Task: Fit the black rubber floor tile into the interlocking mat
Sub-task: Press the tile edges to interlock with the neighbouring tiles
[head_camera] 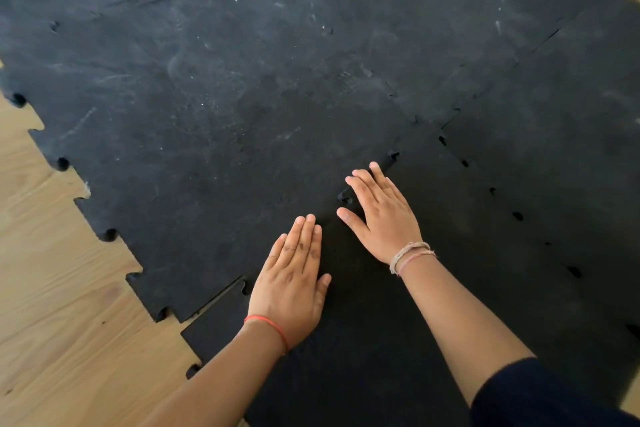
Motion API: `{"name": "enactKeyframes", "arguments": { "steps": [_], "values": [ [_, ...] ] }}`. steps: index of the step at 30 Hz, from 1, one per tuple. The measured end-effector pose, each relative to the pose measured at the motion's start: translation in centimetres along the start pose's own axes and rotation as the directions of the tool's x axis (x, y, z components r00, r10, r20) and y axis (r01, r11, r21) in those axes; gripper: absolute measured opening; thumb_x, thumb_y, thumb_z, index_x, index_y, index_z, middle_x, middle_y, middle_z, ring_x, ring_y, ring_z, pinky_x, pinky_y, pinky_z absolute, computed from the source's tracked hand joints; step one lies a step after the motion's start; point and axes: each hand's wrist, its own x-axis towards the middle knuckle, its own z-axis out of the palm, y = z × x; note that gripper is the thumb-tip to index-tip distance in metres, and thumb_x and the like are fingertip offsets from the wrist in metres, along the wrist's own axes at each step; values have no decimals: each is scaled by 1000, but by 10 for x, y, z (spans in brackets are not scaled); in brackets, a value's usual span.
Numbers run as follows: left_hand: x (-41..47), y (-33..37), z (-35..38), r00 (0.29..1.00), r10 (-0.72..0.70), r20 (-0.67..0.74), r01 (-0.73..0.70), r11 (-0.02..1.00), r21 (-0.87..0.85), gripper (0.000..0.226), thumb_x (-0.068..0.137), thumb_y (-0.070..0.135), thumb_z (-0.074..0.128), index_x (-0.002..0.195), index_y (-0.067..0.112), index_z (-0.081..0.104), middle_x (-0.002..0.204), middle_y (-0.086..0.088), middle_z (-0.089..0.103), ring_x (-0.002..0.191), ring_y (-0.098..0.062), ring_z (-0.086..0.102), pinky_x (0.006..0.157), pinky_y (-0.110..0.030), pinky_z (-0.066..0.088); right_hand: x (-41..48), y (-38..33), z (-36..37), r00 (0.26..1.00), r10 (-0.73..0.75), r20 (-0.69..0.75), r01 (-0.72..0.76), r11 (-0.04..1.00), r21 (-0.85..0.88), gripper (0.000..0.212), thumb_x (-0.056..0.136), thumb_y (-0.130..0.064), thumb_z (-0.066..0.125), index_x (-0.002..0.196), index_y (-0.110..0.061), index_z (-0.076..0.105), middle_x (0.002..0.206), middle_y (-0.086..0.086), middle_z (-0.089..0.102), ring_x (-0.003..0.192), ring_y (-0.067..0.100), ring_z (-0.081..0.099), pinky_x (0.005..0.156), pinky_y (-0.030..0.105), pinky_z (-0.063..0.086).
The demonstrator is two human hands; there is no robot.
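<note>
A black rubber floor tile [433, 305] with puzzle-tooth edges lies at the near side of the interlocking mat [242, 80], which is dusty black and fills most of the view. My left hand [291, 284] lies flat, fingers together, on the seam between the tile and the mat. My right hand [381, 211] rests palm down farther along the same seam, fingers spread, beside a raised tooth [344, 196]. Near the tile's left corner [214, 315] the teeth sit slightly apart from the mat. Neither hand holds anything.
Light wooden floor [52, 288] shows at the left and near left, beyond the mat's toothed edge. Small gaps [517, 216] dot the seam on the tile's right side. A dark sleeve [540, 395] covers my right upper arm.
</note>
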Motion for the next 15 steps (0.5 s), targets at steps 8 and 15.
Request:
{"name": "enactKeyframes", "arguments": {
  "steps": [8, 15],
  "values": [
    [-3, 1, 3, 999, 35, 35, -35, 999, 6, 61, 88, 38, 18, 140, 6, 9, 149, -14, 4, 139, -26, 8, 117, -42, 3, -8, 0, 4, 1000, 4, 14, -4, 1000, 3, 68, 89, -57, 13, 142, -16, 26, 152, 5, 26, 142, 20, 4, 113, 34, 7],
    [10, -5, 4, 998, 35, 51, -36, 999, 15, 63, 89, 40, 13, 141, 6, 2, 149, -13, -10, 139, -23, -6, 111, -43, -2, 2, 4, 8, 983, 28, 179, -10, 995, -104, 70, 80, -62, -7, 137, -24, -22, 148, -6, -23, 137, 14, -23, 111, 30, -12]
  ]
}}
